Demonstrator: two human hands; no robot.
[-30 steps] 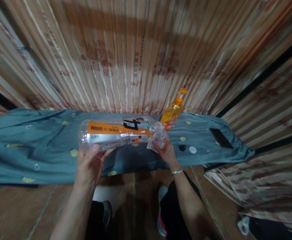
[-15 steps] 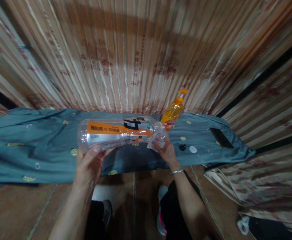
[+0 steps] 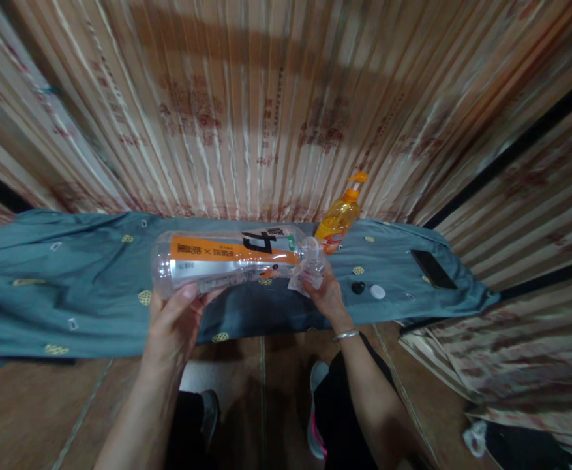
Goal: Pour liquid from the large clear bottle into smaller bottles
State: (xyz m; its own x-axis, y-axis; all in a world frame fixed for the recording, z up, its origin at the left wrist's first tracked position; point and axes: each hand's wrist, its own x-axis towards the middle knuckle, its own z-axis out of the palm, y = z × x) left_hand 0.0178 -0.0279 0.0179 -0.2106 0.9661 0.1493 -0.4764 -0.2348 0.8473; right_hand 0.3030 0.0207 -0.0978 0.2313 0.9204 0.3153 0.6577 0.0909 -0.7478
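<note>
Head view, big to small: striped curtain (image 3: 276,111) behind, blue-grey cloth (image 3: 70,287) over the tabletop. Clear plastic bottle (image 3: 231,260) with orange label held above the cloth, lying on its side, long axis left-right, neck pointing right, base left. Left hand (image 3: 175,320) grips it from below near the base; right hand (image 3: 325,294) is closed around the neck end, with something clear under the fingers, can't tell what. Orange pump bottle (image 3: 338,219) upright just behind the neck. Black phone (image 3: 431,269) far right. White cap (image 3: 377,292) and black cap (image 3: 358,287) side by side on the cloth, right of the right hand.
</note>
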